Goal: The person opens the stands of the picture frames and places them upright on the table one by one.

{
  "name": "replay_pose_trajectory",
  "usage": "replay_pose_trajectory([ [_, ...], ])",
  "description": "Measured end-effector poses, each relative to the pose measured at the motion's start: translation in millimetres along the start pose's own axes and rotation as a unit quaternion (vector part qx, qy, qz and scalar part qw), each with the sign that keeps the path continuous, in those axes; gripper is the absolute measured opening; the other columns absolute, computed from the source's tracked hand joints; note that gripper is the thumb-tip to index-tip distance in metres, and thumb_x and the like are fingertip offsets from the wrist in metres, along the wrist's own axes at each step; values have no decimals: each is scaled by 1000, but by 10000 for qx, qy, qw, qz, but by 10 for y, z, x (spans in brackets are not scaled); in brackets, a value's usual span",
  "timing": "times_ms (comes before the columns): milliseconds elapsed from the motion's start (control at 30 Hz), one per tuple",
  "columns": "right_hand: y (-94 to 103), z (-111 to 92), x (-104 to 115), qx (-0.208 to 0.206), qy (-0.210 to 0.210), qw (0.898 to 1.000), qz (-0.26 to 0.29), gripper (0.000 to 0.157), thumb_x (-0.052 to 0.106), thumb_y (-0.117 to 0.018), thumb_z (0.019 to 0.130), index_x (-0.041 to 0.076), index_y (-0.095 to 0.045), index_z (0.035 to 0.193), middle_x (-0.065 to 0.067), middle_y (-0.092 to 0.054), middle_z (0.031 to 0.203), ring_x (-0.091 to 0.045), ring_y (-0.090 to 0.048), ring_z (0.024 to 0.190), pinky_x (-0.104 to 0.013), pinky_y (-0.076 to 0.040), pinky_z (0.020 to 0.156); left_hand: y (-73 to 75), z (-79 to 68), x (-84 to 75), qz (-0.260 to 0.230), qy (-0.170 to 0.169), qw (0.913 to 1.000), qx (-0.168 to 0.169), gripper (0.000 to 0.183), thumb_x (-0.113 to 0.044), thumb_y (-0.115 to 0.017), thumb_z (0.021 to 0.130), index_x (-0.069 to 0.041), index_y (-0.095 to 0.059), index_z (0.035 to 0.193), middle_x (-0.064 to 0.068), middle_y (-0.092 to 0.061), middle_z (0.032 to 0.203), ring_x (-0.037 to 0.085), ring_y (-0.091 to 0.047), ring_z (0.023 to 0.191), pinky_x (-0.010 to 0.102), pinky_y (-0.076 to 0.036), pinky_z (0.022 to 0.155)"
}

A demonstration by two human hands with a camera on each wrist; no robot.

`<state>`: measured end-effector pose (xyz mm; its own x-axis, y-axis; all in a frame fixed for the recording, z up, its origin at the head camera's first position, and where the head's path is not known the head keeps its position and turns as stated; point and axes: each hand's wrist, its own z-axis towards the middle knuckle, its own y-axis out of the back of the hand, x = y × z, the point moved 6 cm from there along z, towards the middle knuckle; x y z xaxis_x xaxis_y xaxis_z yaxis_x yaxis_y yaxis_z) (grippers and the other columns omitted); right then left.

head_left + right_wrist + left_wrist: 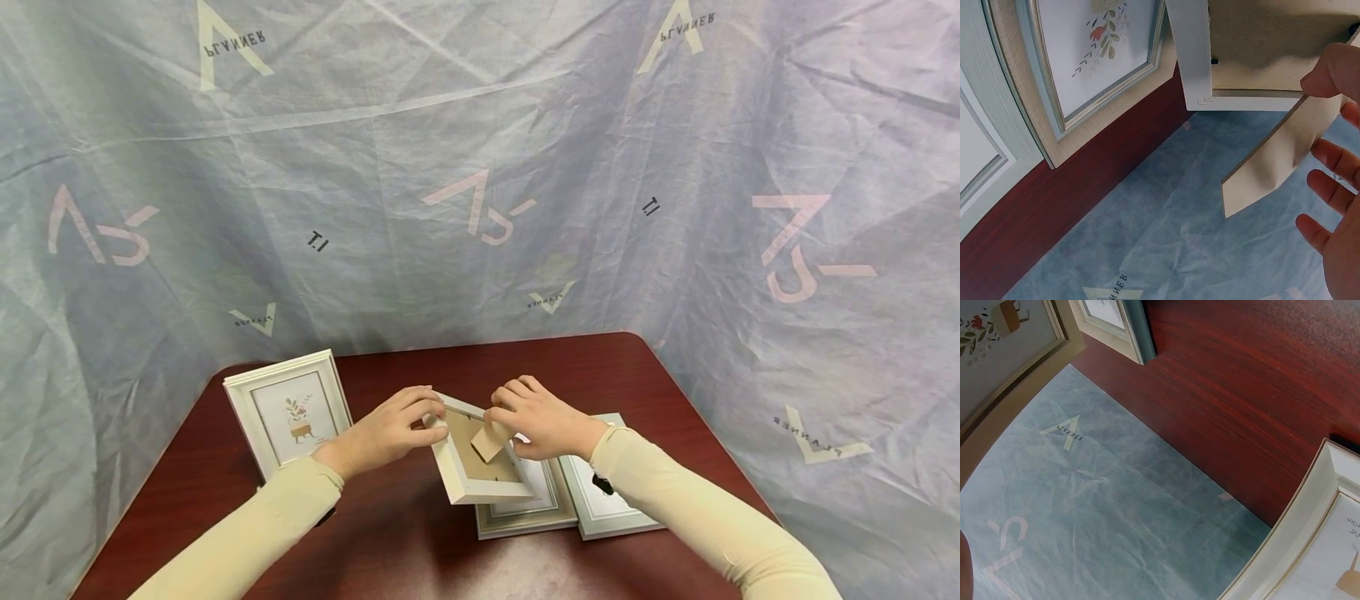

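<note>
One tilted white picture frame (463,452), left hand (396,427) gripping it, right hand (546,418) pinching its easel stand (489,442).

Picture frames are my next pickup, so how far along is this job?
Apparently done: the standing frame, propped up at the left. In hand: the left hand holds the tilted frame while the right hand grips its back stand, angled outward. Seemingly left: the beige frame and pale green frame, both flat on the table.

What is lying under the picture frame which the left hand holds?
A beige frame lies there on the dark red table. From the head view its lower border shows, but the held frame and right hand hide its upper part.
</note>
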<state>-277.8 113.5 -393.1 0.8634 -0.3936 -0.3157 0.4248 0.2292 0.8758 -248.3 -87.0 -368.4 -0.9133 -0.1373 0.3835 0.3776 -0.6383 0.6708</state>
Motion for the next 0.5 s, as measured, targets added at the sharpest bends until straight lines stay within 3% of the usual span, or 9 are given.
replay_pose_trajectory([
  [500, 28, -12, 0, 3, -34, 9999, 134, 56, 25, -76, 65, 17, -59, 118, -6, -57, 115, -26, -51, 109, -43, -40, 93, 30, 37, -25, 19, -81, 9999, -95, 33, 9, -43, 94, -13, -66, 101, 8, -61, 101, 29, -61, 98, 45, -50, 92],
])
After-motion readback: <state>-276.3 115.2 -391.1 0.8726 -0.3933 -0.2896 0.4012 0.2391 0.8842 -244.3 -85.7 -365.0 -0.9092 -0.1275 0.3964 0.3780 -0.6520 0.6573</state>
